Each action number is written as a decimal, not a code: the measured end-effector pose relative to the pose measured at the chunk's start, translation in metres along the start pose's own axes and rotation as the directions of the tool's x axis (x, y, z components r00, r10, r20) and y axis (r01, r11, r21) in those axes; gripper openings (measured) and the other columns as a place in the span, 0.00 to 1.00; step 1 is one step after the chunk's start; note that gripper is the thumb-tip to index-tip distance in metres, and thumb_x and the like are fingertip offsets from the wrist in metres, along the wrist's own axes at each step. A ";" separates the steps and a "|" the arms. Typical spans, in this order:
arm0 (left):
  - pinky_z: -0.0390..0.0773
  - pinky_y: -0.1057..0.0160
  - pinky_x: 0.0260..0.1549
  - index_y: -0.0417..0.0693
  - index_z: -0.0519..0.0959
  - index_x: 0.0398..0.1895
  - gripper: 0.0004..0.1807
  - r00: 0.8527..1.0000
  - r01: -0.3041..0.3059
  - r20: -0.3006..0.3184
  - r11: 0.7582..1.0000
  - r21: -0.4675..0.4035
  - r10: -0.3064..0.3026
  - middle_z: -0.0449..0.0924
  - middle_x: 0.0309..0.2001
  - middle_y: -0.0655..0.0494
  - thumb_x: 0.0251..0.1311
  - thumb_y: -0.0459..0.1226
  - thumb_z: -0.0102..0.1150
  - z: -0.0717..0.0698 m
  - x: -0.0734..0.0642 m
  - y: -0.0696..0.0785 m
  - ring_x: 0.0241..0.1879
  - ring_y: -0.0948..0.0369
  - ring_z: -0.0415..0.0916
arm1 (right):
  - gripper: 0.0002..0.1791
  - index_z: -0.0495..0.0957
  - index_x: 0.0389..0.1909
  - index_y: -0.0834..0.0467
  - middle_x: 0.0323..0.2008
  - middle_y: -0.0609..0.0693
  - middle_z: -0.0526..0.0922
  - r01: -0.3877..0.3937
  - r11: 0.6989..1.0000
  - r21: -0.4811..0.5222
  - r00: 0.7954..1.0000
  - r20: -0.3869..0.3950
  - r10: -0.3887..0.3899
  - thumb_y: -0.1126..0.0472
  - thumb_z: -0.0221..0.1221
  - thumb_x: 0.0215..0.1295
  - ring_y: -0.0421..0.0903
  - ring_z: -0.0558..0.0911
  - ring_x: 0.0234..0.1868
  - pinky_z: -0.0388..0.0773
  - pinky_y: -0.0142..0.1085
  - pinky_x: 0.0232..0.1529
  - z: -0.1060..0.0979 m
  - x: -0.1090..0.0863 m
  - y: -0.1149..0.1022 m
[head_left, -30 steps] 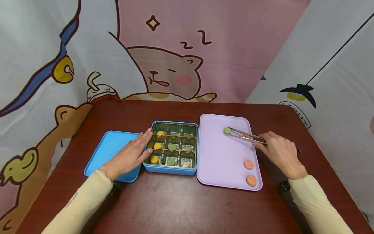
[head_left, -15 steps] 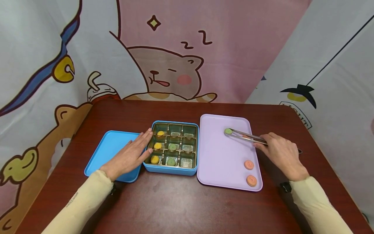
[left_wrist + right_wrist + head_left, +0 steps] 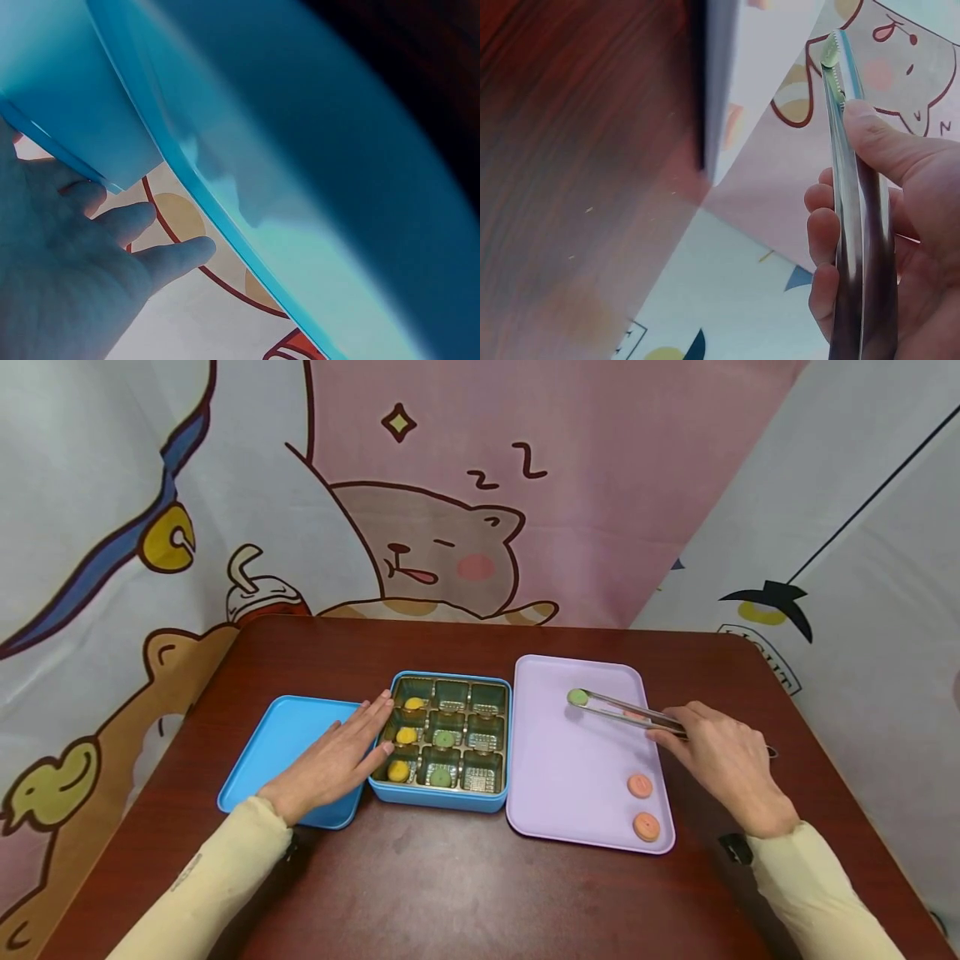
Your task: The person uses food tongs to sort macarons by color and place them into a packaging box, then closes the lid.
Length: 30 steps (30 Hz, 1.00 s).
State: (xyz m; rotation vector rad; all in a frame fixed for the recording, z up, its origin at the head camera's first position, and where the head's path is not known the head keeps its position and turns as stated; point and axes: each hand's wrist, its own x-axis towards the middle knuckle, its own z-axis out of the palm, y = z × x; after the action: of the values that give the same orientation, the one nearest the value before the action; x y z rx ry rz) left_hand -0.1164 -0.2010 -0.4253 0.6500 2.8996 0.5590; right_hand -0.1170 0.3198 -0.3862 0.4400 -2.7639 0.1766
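Note:
My right hand (image 3: 718, 758) grips metal tongs (image 3: 637, 717), whose tips pinch a round green piece (image 3: 577, 697) over the far part of the lilac tray (image 3: 570, 777). The right wrist view shows thumb and fingers around the tongs (image 3: 862, 247). My left hand (image 3: 333, 766) lies with straight fingers against the left side of the blue compartment box (image 3: 442, 802). In the box's left column sit yellow round pieces (image 3: 407, 736). Green ones (image 3: 444, 739) lie in the near and middle cells of the centre column.
Two orange-pink discs (image 3: 647, 827) lie on the tray's near right part; another orange-pink thing (image 3: 633, 714) is partly hidden behind the tongs. A blue lid (image 3: 277, 752) lies left of the box, partly under my left forearm. A printed cloth (image 3: 585, 510) hangs behind the brown table (image 3: 450, 893).
The tongs' tips with the green piece have shifted slightly left over the tray. My left hand has stayed in place at the box.

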 end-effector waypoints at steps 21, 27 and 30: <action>0.53 0.28 0.70 0.50 0.44 0.85 0.41 1.000 -0.006 0.002 1.000 0.006 0.006 0.39 0.85 0.54 0.80 0.59 0.39 0.000 0.000 -0.001 0.81 0.43 0.43 | 0.24 0.87 0.42 0.58 0.31 0.49 0.85 0.132 0.990 0.050 0.984 -0.125 -0.125 0.41 0.72 0.59 0.42 0.73 0.19 0.65 0.34 0.14 -0.011 0.014 -0.036; 0.53 0.29 0.70 0.50 0.44 0.85 0.41 1.000 -0.004 0.001 1.000 0.004 0.004 0.39 0.85 0.54 0.80 0.59 0.40 0.000 0.000 -0.001 0.81 0.44 0.43 | 0.19 0.86 0.39 0.57 0.26 0.45 0.79 0.161 0.986 0.044 0.977 -0.145 -0.153 0.50 0.78 0.53 0.40 0.70 0.18 0.62 0.34 0.13 -0.012 0.021 -0.046; 0.53 0.29 0.70 0.50 0.43 0.86 0.41 1.000 -0.001 0.002 1.000 0.003 0.001 0.39 0.85 0.54 0.80 0.59 0.40 0.000 0.000 -0.001 0.81 0.44 0.43 | 0.20 0.86 0.39 0.57 0.26 0.45 0.78 0.165 0.985 0.047 0.977 -0.147 -0.157 0.49 0.78 0.53 0.40 0.70 0.18 0.63 0.35 0.13 -0.012 0.024 -0.051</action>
State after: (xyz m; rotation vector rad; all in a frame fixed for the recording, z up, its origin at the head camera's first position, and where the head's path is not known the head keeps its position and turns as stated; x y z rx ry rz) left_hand -0.1163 -0.2018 -0.4252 0.6522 2.8987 0.5539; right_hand -0.1178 0.2673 -0.3630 0.6385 -2.5745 0.2408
